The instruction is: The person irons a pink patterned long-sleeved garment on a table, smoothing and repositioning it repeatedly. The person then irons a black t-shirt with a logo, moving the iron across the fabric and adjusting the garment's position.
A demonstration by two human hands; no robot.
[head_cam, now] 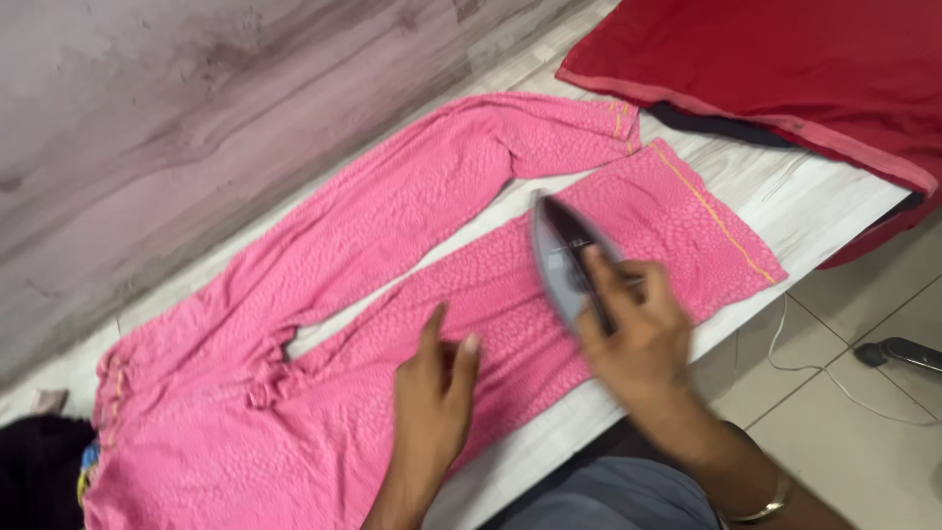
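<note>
The right hand (633, 329) was closed around the handle of a grey clothes iron (567, 257), fingers wrapped over the top, with the iron's nose pointing away from the person. The iron rested on the nearer leg of a pair of pink patterned trousers (392, 245), partway between knee and hem. The left hand (437, 393) lay just beside it, open and flat, fingers stretched out and pressing the same trouser leg against the desk (824, 211); it held nothing. A thin gold bangle (760, 510) sat on the right wrist.

The trousers were spread across the pale wood-grain desk, both legs running toward the upper right, the waistband at the lower left, yellow stitching showing at each hem. Beyond the hems a red cloth (775, 69) lay over the far corner of the desk, with a dark fabric edge under it. A white cord (814, 363) trailed over the tiled floor (863, 432) at the right.
</note>
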